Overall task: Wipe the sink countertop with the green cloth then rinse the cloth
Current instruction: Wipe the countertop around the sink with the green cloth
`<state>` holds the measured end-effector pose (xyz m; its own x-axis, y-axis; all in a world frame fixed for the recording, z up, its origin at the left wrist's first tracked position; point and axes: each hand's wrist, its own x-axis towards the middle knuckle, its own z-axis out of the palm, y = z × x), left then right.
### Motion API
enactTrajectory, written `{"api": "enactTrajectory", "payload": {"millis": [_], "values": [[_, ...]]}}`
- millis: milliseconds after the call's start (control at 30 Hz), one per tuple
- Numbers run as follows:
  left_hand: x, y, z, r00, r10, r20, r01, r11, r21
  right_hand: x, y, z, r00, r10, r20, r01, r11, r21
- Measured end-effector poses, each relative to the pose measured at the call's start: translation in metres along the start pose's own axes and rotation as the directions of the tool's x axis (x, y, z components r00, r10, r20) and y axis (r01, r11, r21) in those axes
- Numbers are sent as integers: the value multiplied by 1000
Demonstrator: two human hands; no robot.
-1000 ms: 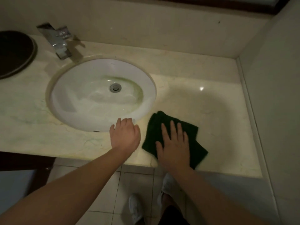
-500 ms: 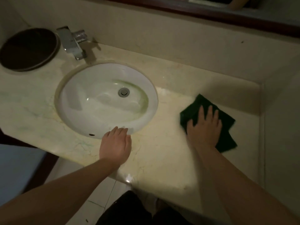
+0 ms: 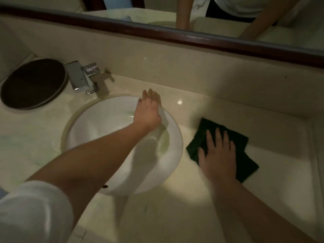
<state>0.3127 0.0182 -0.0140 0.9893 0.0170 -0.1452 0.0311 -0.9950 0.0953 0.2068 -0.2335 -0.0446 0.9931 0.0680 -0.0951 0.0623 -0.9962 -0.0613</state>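
A dark green cloth (image 3: 243, 155) lies folded on the pale marble countertop (image 3: 175, 207), to the right of the white oval sink basin (image 3: 98, 123). My right hand (image 3: 218, 155) presses flat on the cloth with fingers spread, covering its left half. My left hand (image 3: 148, 111) reaches across the basin and rests flat on its far right rim, holding nothing. A chrome tap (image 3: 80, 78) stands behind the basin at the left.
A dark round tray (image 3: 33, 83) sits at the far left of the countertop. A beige backsplash (image 3: 192, 67) and a dark-framed mirror (image 3: 175, 35) run along the back. A side wall closes the counter at the right (image 3: 318, 155).
My left hand has moved from the sink's near rim to its far right rim. My right hand and the cloth stay at the counter's right side; the camera leaned forward.
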Motion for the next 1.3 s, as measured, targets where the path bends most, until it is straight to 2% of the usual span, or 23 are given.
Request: {"api": "enactTrajectory", "payload": {"millis": [167, 300, 467, 533, 633, 733, 800, 867, 933, 1033, 1100, 1200, 1300], "values": [[55, -20, 8, 991, -35, 130, 24, 996, 87, 77, -55, -11, 962, -267, 51, 266, 964, 18], [60, -34, 25, 998, 43, 54, -44, 999, 18, 157, -114, -5, 911, -412, 33, 409, 910, 73], [63, -54, 26, 985, 164, -61, -171, 974, -151, 195, -141, -6, 888, -460, -6, 457, 881, 124], [59, -60, 20, 982, 171, -74, -183, 959, -216, 181, -128, -6, 927, -376, -8, 374, 921, 107], [58, -85, 9, 988, 116, -103, -133, 974, -182, 134, -74, -5, 995, -98, -10, 98, 995, 8], [65, -122, 5, 996, 7, -93, -11, 999, -41, 90, -30, -5, 994, 98, 51, -97, 995, -27], [66, -141, 3, 995, -73, -63, 70, 996, -48, 90, -33, -5, 988, 134, 78, -131, 990, -50], [65, -155, 6, 995, -69, -66, 64, 995, -78, 109, -59, -7, 999, 19, 50, -15, 997, -77], [65, -163, 4, 996, -18, -87, 6, 990, -139, 135, -91, -9, 977, -205, 55, 208, 976, -58], [70, -178, -6, 990, -31, -137, -4, 968, -252, 188, -149, -9, 871, -487, 61, 490, 870, -49], [74, -191, -3, 990, -15, -139, -13, 980, -196, 218, -193, -5, 790, -608, 75, 613, 787, -74], [78, -203, 9, 983, 46, -180, -64, 993, -97, 243, -244, -1, 726, -684, 65, 687, 725, -40], [81, -205, 10, 981, 57, -187, -75, 993, -94, 241, -237, -2, 745, -665, 55, 666, 746, -5]]}}
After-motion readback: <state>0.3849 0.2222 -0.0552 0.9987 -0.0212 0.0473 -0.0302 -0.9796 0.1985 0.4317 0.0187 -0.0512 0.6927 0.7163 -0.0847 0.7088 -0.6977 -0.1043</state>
